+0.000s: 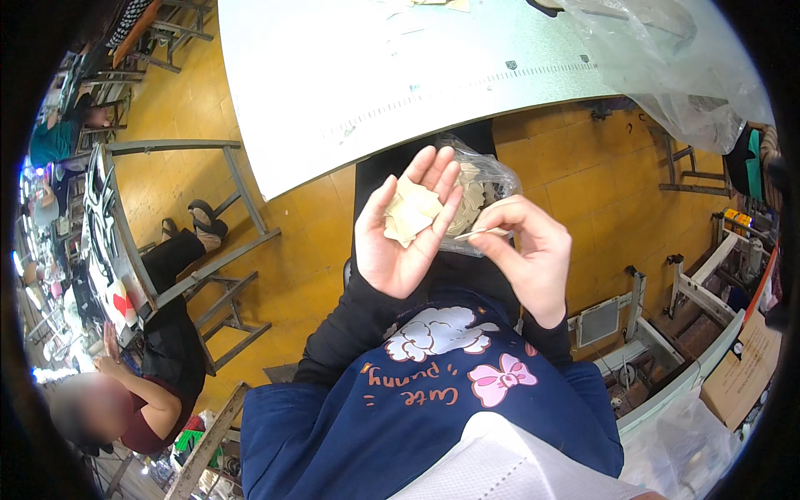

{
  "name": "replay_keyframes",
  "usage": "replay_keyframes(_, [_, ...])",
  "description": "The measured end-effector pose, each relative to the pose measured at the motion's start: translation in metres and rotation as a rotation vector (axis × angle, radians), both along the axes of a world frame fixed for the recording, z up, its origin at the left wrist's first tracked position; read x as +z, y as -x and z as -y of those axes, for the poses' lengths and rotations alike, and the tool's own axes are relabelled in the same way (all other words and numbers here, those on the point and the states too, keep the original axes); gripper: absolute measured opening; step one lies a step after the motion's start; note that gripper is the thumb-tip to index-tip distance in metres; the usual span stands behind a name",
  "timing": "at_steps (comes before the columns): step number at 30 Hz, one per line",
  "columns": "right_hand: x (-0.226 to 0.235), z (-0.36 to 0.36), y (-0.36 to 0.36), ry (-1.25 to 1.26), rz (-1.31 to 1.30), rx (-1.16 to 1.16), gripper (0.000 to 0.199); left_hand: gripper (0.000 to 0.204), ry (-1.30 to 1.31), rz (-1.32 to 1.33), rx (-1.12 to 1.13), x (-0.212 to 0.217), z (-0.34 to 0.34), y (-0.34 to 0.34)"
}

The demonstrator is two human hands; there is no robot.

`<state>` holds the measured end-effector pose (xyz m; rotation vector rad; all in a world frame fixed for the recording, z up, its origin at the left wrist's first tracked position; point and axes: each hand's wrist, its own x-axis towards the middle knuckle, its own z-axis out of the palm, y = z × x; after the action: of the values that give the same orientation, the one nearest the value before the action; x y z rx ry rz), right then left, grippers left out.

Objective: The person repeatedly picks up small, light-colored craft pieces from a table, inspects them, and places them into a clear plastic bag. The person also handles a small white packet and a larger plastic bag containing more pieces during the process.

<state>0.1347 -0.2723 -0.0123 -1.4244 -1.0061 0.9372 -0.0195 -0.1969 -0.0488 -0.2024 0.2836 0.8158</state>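
At far left, a co-worker (150,427) in a maroon top is seen near a grey metal frame (175,146). Further right, a pale tabletop (279,108) is seen beyond the hands. The left hand (393,262) is held palm up, fingers extended and slightly cupped; a loose pile of flat beige pieces (410,210) is carried on the palm, ungripped. Just to the right, more such pieces are contained in a clear plastic bag (500,173), partly hidden by the fingers. By the right hand (537,258), one thin beige piece (472,235) is pinched between thumb and forefinger at the bag's near side. Handling, as judged: pieces light, thin, fairly stiff, perhaps bendable; the pile is likely to slide if the palm is tipped. Each is best taken by opposite faces near an edge. At far right, a cardboard box (742,367) is noted.
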Motion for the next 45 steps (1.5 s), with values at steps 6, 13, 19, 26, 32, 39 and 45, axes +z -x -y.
replay_keyframes(6, [0.003, 0.001, -0.014, 0.171, 0.491, 0.064, 0.029, 0.054, -0.024, 0.068, 0.064, 0.001, -0.010, 0.012])
replay_keyframes(13, [0.018, 0.001, -0.014, 0.112, 0.382, -0.028, 0.026, 0.059, -0.068, 0.011, -0.068, 0.009, -0.002, 0.002])
replay_keyframes(19, [0.007, -0.008, 0.012, 0.002, 0.466, 0.024, 0.037, 0.067, -0.212, -0.163, -0.175, 0.013, 0.009, -0.013])
replay_keyframes(26, [0.000, -0.006, 0.007, 0.018, 0.250, 0.055, 0.022, 0.060, -0.094, -0.086, -0.147, 0.005, 0.007, -0.006])
replay_keyframes(32, [0.000, -0.007, 0.000, -0.021, 0.313, -0.059, 0.018, 0.058, -0.041, 0.016, -0.168, 0.000, 0.007, -0.003])
replay_keyframes(39, [0.003, 0.001, -0.014, 0.093, 0.063, -0.145, 0.017, 0.057, -0.030, 0.039, -0.047, 0.000, -0.003, 0.007])
replay_keyframes(45, [0.004, -0.002, -0.017, 0.083, 0.405, -0.060, 0.030, 0.057, -0.035, 0.020, 0.008, 0.002, -0.012, 0.011])
